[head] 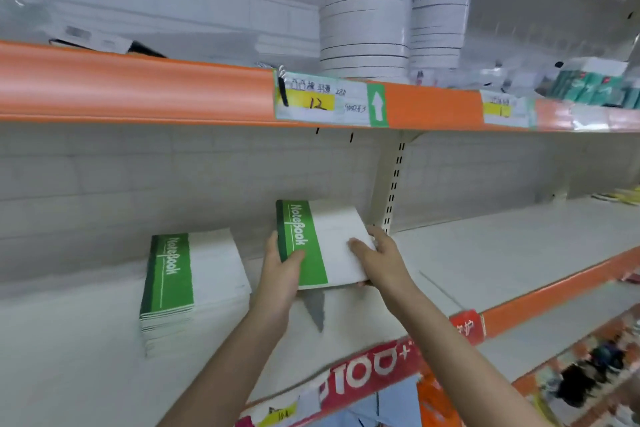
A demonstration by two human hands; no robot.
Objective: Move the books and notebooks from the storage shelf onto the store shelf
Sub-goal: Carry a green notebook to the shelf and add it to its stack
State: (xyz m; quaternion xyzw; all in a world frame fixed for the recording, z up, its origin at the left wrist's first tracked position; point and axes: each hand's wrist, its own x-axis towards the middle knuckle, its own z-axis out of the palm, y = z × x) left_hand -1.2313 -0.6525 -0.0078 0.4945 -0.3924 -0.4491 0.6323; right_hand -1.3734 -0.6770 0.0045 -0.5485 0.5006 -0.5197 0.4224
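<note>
Two hands hold a green-and-white notebook (322, 243) above a pale store shelf (485, 253).

The left hand (280, 274) grips its green spine edge, thumb on top; the right hand (381, 260) clasps the white side, fingers curled underneath. It tilts, casting a shadow on the shelf. A stack of matching notebooks (187, 284) rests to the left, well apart. White tape rolls (367, 21) sit on the orange-edged shelf above.

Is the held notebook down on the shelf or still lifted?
Lifted. Both hands hold the notebook tilted above the shelf, a shadow beneath its near edge.
</note>
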